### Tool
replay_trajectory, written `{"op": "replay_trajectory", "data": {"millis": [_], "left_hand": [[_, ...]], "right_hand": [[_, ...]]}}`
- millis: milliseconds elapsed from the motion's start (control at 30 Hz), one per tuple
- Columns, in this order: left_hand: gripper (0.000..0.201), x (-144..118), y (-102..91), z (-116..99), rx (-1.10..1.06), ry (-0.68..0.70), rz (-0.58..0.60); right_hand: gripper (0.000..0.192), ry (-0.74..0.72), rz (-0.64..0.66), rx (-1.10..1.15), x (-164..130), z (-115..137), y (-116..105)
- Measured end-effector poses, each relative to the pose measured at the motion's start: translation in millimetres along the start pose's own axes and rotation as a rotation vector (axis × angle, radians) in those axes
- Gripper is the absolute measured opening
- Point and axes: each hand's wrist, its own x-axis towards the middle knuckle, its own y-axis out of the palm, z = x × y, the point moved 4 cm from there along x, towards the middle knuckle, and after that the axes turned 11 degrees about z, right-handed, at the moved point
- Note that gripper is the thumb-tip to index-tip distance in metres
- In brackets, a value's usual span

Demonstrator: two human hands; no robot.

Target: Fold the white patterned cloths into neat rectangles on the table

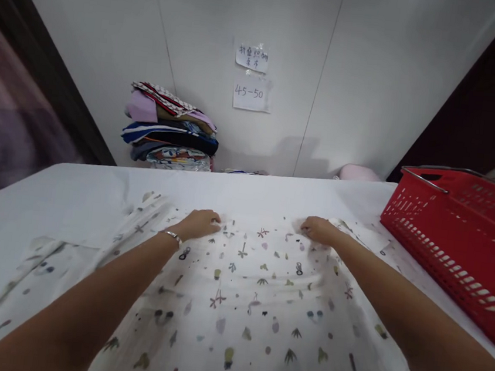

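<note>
Both your arms are stretched forward over a white printed cloth (244, 303) that lies spread on the white table (74, 191). Your left hand (201, 224) rests knuckles up on the far part of the cloth, fingers curled down into the fabric; it looks like a pinch on the edge, but the fingertips are hidden, so you cannot tell for sure. A bracelet (173, 236) sits on that wrist. Your right hand (319, 229) does the same a little way to the right of the left one, fingers bunched and pressing or gripping the cloth's far edge.

The cloth covers the table from under your hands back toward your body and runs out past your left arm, where a part of it lies rumpled or folded over. Between your hands and just nearer you, shallow ripples run across it. Judged from this, the cloth is laid out but not yet smooth or folded: the flattening looks partly done, any folding is still ahead.

Its long axis seems to run left to right across your view, though its near edge is out of frame.

Beyond your left hand a stack of folded clothes (171, 127) stands against the wall. Right of your right hand sits a red basket (458, 243).
</note>
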Motion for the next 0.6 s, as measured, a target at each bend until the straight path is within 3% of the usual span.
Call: {"op": "replay_trajectory", "data": {"millis": [233,333,433,500,600], "left_hand": [[0.021,-19,-4.1,0,-0.127,0.122,-0.061],[0.019,-19,-10.0,3,-0.128,0.064,-0.083],[0.018,-17,-15.4,4,-0.170,-0.002,-0.113],[0.017,-15,-16.2,4,-0.208,-0.080,-0.138],[0.010,-8,-13.3,4,-0.146,-0.194,-0.168]], "right_hand": [[0.023,-0.098,0.031,-0.164,-24,1,-5],[0.021,-0.023,-0.066,-0.078,-23,-2,-17],[0.023,0.161,-0.161,0.082,-16,-10,-24],[0.024,0.254,-0.170,0.113,-8,-14,-21],[0.023,0.272,-0.163,0.098,4,-12,-12]]}}
